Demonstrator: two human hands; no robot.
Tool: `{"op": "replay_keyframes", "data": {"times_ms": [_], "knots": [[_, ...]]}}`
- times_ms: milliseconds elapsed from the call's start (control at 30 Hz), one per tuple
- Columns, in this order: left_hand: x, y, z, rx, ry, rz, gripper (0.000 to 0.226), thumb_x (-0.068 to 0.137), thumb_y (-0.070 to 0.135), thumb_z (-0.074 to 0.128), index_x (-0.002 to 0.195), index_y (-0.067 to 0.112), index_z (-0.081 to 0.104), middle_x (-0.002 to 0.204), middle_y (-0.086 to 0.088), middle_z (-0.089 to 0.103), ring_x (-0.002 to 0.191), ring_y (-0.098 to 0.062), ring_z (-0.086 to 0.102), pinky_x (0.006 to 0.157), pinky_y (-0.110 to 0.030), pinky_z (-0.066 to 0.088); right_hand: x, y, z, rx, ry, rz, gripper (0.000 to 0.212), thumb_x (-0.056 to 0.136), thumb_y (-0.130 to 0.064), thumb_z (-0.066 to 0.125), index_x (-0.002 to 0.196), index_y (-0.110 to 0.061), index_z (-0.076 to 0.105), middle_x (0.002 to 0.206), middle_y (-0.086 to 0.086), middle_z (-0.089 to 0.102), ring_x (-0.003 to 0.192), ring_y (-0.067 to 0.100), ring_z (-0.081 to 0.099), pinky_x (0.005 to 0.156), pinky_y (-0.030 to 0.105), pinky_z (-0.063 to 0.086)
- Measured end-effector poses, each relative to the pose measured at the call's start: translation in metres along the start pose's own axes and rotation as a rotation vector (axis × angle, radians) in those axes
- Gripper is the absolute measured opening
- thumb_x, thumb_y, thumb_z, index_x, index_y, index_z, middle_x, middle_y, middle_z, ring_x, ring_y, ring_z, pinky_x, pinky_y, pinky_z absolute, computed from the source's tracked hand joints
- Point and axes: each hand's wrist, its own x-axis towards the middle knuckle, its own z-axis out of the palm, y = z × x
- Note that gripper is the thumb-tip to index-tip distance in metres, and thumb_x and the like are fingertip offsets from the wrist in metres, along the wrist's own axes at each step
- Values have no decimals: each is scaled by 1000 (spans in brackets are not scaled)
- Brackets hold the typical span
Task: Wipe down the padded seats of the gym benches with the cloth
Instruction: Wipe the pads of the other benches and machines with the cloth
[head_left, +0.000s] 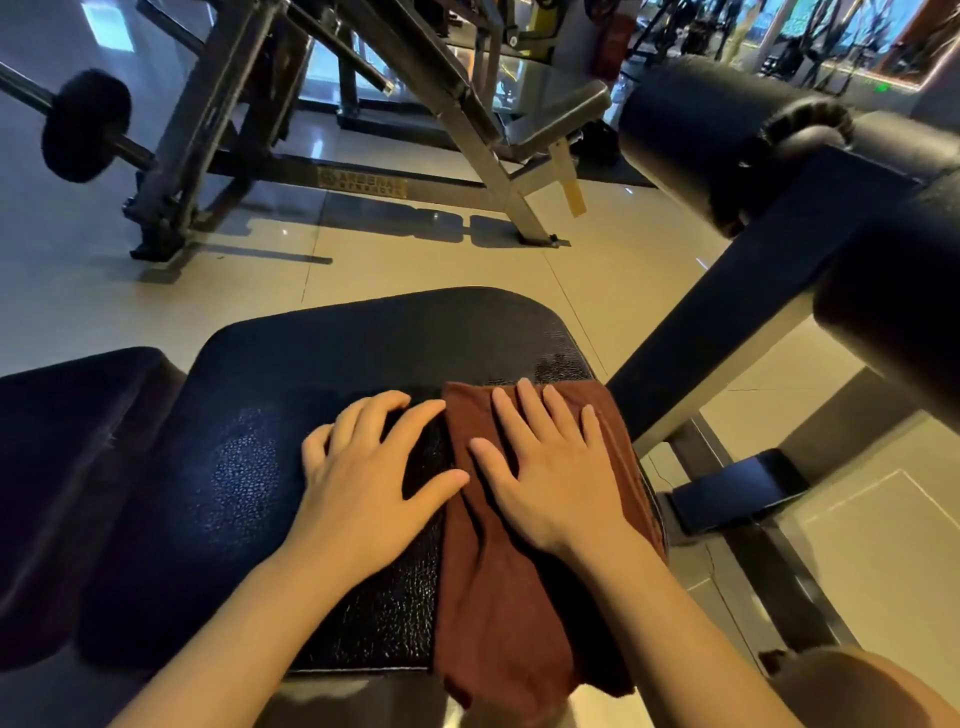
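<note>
the right hand (550, 478) presses flat, fingers straight and slightly apart, on the brown cloth (519, 597) along the right edge of the black padded seat (249, 467), while the left hand (369, 478) rests beside it, fingers spread, on bare padding.

cloth (519, 571) btm edge cut off, part hidden under right hand (550, 478), bkgd machines blurred

Dim indoor light with a cool blue cast at nine o'clock and a warmer tone on the glossy beige floor tiles (426, 260), which carry soft reflections and dark shadows under the grey steel machine frame (483, 156). Specular glare glints off the cracked black padded seat (322, 353) at six o'clock. Wide-angle distortion bends the edges, and the background at one o'clock is blurred.
</note>
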Motion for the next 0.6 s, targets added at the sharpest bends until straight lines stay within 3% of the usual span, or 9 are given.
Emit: {"op": "replay_keyframes", "data": {"times_ms": [133,233,300,367,467,600], "knots": [[-23,-3,-9,19,125,3,61,84,65,34,131,32,55,132,4,52,127,-18,40,101,-45,28,-27,-4,-2,-6,48,19,88,75,-66,-17,155,-34,-2,164,-7,-6,150,15,-10,117,40,-14],[-37,-8,-10,21,153,-15,55,87,60,36,128,29,57,128,4,55,124,-16,41,101,-47,31,-74,-13,3,11,66,23,86,78,-65,-16,156,-31,-2,162,-7,-9,149,12,-11,115,29,-19],[-47,-9,-7,44,155,-18,53,88,58,35,127,28,56,127,4,55,123,-16,41,101,-50,32,-98,-18,5,30,122,46,82,85,-66,-8,156,-29,9,161,-8,-2,148,10,-5,116,26,-15],[-56,-10,-5,89,160,-5,52,89,56,35,127,27,56,126,3,55,123,-17,41,102,-51,31,-98,-17,4,72,87,93,84,81,-68,-11,155,-31,2,156,-13,-11,144,4,-14,114,23,-20],[-66,-10,-4,87,249,-12,47,91,49,38,122,22,60,124,1,56,121,-22,47,102,-48,29,-67,-7,-2,12,68,123,89,77,-67,-15,156,-28,-3,162,-7,-11,148,10,-13,114,27,-16],[-74,-8,3,75,488,138,30,91,30,48,104,13,69,115,-6,64,113,-24,53,101,-41,30,0,18,-4,-42,15,114,71,98,-60,8,157,-20,4,164,4,-2,151,19,-3,121,37,-3]]}}
